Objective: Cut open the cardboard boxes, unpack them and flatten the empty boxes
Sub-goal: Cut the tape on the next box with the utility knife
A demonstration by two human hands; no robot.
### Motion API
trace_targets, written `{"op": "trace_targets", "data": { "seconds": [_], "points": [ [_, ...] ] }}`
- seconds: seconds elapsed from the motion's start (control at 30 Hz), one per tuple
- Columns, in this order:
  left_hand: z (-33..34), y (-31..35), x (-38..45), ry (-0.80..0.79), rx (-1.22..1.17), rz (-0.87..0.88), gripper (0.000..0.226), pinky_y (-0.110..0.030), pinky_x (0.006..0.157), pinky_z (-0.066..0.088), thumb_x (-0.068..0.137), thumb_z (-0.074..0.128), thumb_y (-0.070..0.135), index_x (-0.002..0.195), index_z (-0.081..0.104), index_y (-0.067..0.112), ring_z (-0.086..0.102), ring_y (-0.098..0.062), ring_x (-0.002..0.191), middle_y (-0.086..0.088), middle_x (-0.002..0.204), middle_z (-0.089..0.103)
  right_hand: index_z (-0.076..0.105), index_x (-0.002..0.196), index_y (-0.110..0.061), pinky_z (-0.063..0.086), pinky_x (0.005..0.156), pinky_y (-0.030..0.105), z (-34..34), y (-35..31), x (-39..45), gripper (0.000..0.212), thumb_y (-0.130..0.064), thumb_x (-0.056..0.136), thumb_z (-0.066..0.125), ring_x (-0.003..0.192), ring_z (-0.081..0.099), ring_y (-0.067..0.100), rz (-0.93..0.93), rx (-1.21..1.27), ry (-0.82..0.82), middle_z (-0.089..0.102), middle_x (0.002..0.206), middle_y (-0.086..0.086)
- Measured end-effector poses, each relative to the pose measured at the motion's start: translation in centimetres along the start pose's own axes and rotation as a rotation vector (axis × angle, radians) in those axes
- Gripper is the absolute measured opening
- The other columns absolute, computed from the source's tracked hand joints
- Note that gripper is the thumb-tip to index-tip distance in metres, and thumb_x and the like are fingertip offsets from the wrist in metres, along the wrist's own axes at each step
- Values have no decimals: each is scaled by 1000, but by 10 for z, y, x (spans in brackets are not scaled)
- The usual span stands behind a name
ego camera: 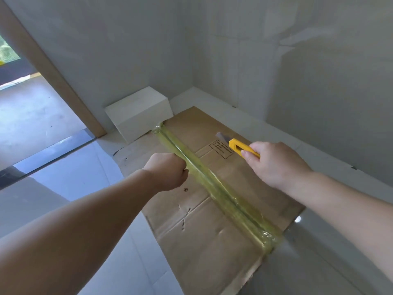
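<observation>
A brown cardboard box (212,209) lies on the pale floor (89,205), its top seam sealed by yellowish tape (214,186) running near to far. Beyond its far-left corner sits a white box (140,111). The left hand (168,173) is fisted beside the tape; whether it grips anything I cannot tell. The right hand (274,165) grips a yellow utility knife (240,146), held above the box's right half.
</observation>
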State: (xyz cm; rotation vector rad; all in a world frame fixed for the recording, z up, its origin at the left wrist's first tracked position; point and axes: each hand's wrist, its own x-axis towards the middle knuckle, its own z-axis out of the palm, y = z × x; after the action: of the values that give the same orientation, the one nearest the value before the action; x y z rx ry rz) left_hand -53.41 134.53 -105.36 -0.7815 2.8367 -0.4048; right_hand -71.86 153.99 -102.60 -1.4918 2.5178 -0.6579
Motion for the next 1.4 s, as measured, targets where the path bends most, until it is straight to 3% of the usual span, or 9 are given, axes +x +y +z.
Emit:
{"op": "trace_targets", "data": {
  "seconds": [0.17, 0.27, 0.4, 0.53, 0.67, 0.83, 0.97, 1.17, 1.4],
  "points": [
    [29, -71, 28, 104, -104, -28, 40, -24, 45, 24, 91, 36, 36, 55, 40, 19, 40, -12, 50, 7, 57, 44, 46, 80, -11, 28, 45, 31, 16, -42, 47, 24, -26, 98, 39, 54, 45, 22, 4, -85, -73, 48, 61, 3],
    [53, -108, 42, 97, -149, -35, 37, -25, 46, 24, 92, 34, 36, 59, 38, 20, 40, -13, 52, 7, 62, 45, 49, 113, -10, 42, 58, 36, 29, -74, 81, 24, -25, 99, 37, 72, 54, 31, 17, -99, -113, 59, 79, 8],
    [76, -148, 72, 140, -280, -88, 22, -29, 62, 36, 92, 38, 34, 84, 51, 19, 54, -23, 87, 0, 95, 57, 28, 144, -14, 38, 64, 33, 55, -115, 125, 47, -27, 100, 34, 76, 46, 24, 42, -176, -210, 54, 94, 4],
    [88, -165, 99, 215, -492, -182, 28, -37, 83, 40, 92, 42, 32, 109, 54, 14, 49, -29, 110, -7, 112, 55, 34, 135, -13, 32, 52, 31, 78, -143, 160, 39, -30, 100, 35, 62, 45, 16, 29, -241, -254, 44, 74, -4],
    [92, -169, 118, 168, -716, -321, 24, -34, 69, 38, 92, 43, 33, 100, 55, 14, 52, -29, 101, -6, 105, 56, 37, 130, -14, 29, 50, 29, 98, -160, 174, 35, -31, 99, 35, 64, 45, 17, 65, -270, -313, 44, 80, -2],
    [103, -174, 127, 160, -703, -288, 24, -31, 64, 37, 93, 46, 32, 78, 56, 16, 52, -28, 91, -2, 85, 47, 40, 93, -16, 23, 44, 29, 123, -161, 190, 15, -30, 99, 38, 57, 40, 15, 44, -285, -311, 41, 71, -1],
    [102, -175, 128, 166, -764, -361, 27, -30, 64, 37, 93, 50, 28, 69, 55, 17, 51, -28, 87, -3, 86, 49, 39, 92, -15, 25, 46, 30, 132, -164, 202, 15, -27, 100, 38, 60, 42, 20, 37, -250, -307, 42, 71, 1],
    [104, -170, 130, 172, -789, -390, 23, -33, 76, 40, 94, 48, 30, 102, 64, 15, 50, -30, 101, -8, 104, 56, 43, 96, -14, 28, 46, 29, 140, -163, 209, 11, -23, 100, 40, 59, 41, 15, 24, -231, -351, 41, 72, 1],
    [105, -175, 132, 114, -777, -398, 18, -31, 71, 36, 94, 46, 30, 97, 59, 18, 52, -30, 98, -7, 99, 62, 46, 94, -13, 25, 44, 28, 139, -164, 211, 11, -22, 99, 41, 56, 42, 15, -29, -224, -350, 42, 70, 1]
  ]
}}
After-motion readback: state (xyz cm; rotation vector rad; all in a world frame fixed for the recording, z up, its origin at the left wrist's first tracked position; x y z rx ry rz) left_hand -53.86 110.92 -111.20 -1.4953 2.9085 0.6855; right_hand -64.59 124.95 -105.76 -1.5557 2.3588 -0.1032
